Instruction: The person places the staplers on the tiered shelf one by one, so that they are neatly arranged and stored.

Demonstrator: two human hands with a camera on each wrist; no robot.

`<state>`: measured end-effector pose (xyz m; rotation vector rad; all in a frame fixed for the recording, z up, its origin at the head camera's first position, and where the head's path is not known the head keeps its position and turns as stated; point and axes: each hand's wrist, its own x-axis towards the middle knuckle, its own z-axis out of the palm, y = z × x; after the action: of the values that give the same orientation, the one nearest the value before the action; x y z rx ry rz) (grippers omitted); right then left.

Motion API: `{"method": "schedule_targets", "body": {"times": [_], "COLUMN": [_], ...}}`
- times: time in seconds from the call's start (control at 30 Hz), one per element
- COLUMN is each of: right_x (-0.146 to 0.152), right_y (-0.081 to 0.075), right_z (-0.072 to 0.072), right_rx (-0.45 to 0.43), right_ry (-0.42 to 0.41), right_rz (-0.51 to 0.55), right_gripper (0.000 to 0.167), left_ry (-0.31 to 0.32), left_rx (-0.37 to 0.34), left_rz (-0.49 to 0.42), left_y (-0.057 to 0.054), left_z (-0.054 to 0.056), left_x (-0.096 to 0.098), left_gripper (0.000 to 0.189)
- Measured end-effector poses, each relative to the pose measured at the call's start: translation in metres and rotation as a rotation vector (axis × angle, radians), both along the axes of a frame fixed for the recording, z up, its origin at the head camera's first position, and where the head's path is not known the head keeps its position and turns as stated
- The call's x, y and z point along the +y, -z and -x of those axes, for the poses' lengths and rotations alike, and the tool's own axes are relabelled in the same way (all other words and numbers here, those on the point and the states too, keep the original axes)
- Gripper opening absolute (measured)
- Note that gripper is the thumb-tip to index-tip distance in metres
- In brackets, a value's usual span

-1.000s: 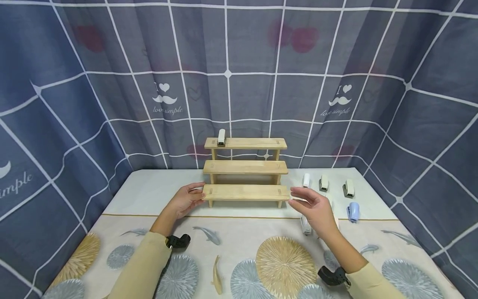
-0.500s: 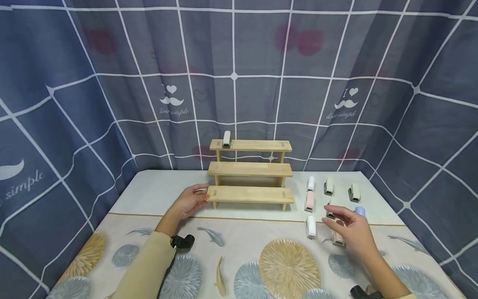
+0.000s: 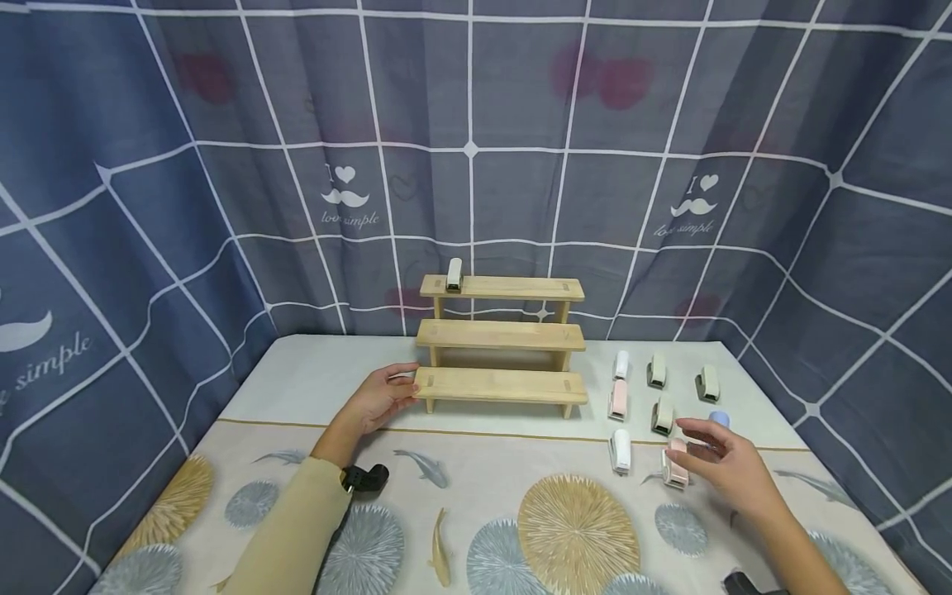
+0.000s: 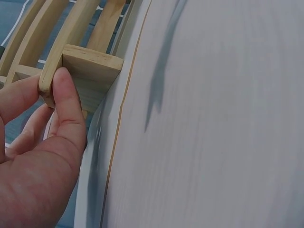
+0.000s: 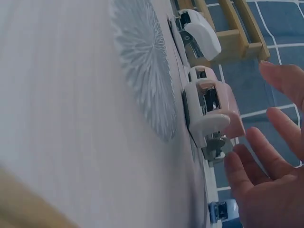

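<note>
My left hand point(image 3: 382, 401) pinches the left end of the lowest board of a three-step wooden shelf point(image 3: 500, 384). In the left wrist view, thumb and fingers take hold of that board's end point(image 4: 52, 76). Over on the right, my right hand point(image 3: 732, 471) hovers with loosely bent, spread fingers beside a pink-and-white mini stapler point(image 3: 674, 463). The right wrist view shows this stapler point(image 5: 230, 104) close to the fingertips, with nothing gripped. Just behind the hand, a blue stapler point(image 3: 718, 418) is partly hidden. A cream stapler point(image 3: 662, 416) stands behind the pink one.
A white stapler point(image 3: 454, 274) sits at the left of the top step. More staplers stand right of the shelf: white point(image 3: 621, 450), pink point(image 3: 618, 401), small white point(image 3: 621, 364) and cream ones point(image 3: 656, 370). A grid-patterned curtain point(image 3: 513, 198) hangs behind the table.
My right hand has left the shelf's right end and moved right and nearer, to beside the pink stapler. My left hand has stayed on the shelf. The view has shifted slightly.
</note>
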<state>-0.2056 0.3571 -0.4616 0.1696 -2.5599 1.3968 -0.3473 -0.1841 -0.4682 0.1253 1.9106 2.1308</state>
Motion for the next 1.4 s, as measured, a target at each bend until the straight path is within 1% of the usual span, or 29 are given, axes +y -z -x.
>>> {"method": "schedule_targets", "body": {"times": [0.07,0.17,0.37,0.57,0.83,1.03,1.17,1.4], "right_x": [0.004,0.008,0.015,0.02,0.024,0.026,0.026,0.024], "right_y": [0.003,0.007,0.012,0.011,0.011,0.013,0.012,0.013], "right_z": [0.001,0.002,0.002,-0.001,-0.003,0.0,0.0,0.001], "right_rx": [-0.048,-0.091,-0.162,-0.181,-0.188,-0.191,-0.205,-0.196], "right_ry": [-0.023,-0.06,-0.146,-0.235,-0.305,-0.316,-0.311,-0.312], "right_rz": [0.046,0.095,0.141,0.143,0.149,0.183,0.18,0.169], "right_gripper": [0.06,0.064,0.07,0.073,0.077,0.074,0.077,0.079], "left_ry": [0.002,0.004,0.003,0.008,-0.002,-0.005,-0.011,-0.003], "left_rx": [-0.001,-0.003,0.009,0.002,0.0,-0.001,-0.011,-0.004], "left_rz": [-0.008,-0.014,-0.007,-0.005,0.016,0.022,0.025,0.022], "left_y": [0.001,0.001,-0.001,-0.001,-0.002,-0.002,-0.002,-0.001], "left_z": [0.0,-0.001,-0.001,-0.001,0.0,0.0,0.001,0.0], "left_x": [0.0,0.0,0.001,0.002,0.002,0.002,0.003,0.001], "left_gripper": [0.059,0.059,0.059,0.06,0.06,0.06,0.061,0.06]}}
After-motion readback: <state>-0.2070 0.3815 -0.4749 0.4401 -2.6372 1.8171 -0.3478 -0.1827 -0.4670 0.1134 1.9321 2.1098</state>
